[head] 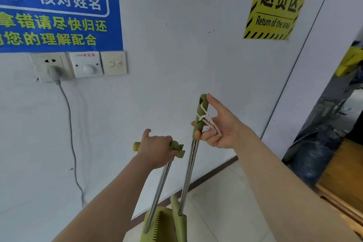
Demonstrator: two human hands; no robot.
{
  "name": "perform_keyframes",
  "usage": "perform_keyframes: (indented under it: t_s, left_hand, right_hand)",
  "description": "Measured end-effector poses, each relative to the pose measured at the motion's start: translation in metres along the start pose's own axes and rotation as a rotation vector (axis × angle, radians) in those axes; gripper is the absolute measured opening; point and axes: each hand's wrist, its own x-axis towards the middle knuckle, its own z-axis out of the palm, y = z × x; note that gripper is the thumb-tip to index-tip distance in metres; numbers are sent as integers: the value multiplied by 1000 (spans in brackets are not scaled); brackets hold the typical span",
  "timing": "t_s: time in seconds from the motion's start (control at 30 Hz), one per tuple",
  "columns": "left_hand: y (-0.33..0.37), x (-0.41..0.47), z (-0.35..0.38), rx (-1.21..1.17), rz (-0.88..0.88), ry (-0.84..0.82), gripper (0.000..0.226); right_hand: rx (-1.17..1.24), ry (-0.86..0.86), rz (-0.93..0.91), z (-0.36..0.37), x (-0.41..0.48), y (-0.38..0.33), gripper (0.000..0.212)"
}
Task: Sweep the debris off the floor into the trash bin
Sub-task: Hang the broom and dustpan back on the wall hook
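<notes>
1. Floor (222,202) of pale glossy tiles meets a smooth whitish wall (176,45) at a dark skirting strip (212,173).
2. Blue sign (59,6) and yellow striped sign (277,4) lie flat on that wall, and a grey cable (70,133) trails down from a socket (51,67).
3. Your left hand (157,149) is wrapped round the green plastic top bar of the dustpan (157,224), whose toothed pan sits low by the floor.
4. Your right hand (220,127), apart from the left, curls round the green grip of the broom (189,167), whose steel pole slants down beside the pan.
</notes>
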Motion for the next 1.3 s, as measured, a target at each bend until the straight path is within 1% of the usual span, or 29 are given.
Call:
perform_keyframes:
  t_s: [0.1, 0.23, 0.37, 0.47, 0.57, 0.67, 0.77, 0.8, 0.9, 1.03, 1.1, 1.23, 1.3]
  left_hand:
    - [-1, 23, 1, 11, 41, 20, 29]
    - [6, 55, -3, 68, 81, 56, 25]
    - [12, 91, -6, 92, 56, 81, 24]
    - [21, 120, -2, 94, -10, 110, 31]
    - [35, 149, 0, 71, -76, 138, 42]
    - [50, 177, 0, 8, -131, 135, 53]
    - [62, 198, 3, 16, -211, 162, 70]
    - [66, 204, 4, 17, -240, 185, 71]
    - [79, 221, 10, 13, -292, 231, 63]
    - [95, 242, 19, -31, -333, 242, 55]
    - [101, 252, 23, -30, -337, 241, 56]
    - [105, 275, 23, -28, -337, 238, 68]
    - [107, 285, 24, -53, -309, 251, 61]
  right_hand:
    - [-100, 31, -49, -4, 10, -13, 88]
    - [-319, 219, -113, -9, 30, -37, 63]
    - [-478, 362, -198, -15, 47, -68, 61]
    - [-550, 425, -247, -25, 58, -93, 58]
    - [-541, 436, -262, -38, 70, -117, 57]
    - [-492, 442, -273, -57, 80, -139, 61]
    - [-494, 419, -278, -75, 87, -155, 62]
    - [-498, 411, -281, -79, 90, -160, 61]
    - [-492, 398, -288, -91, 96, -171, 55]
    - [-478, 393, -265, -106, 102, -181, 50]
    - [-472, 401, -263, -113, 105, -184, 49]
    - [-473, 436, -287, -122, 109, -193, 49]
    - [-476, 446, -296, -126, 109, -198, 49]
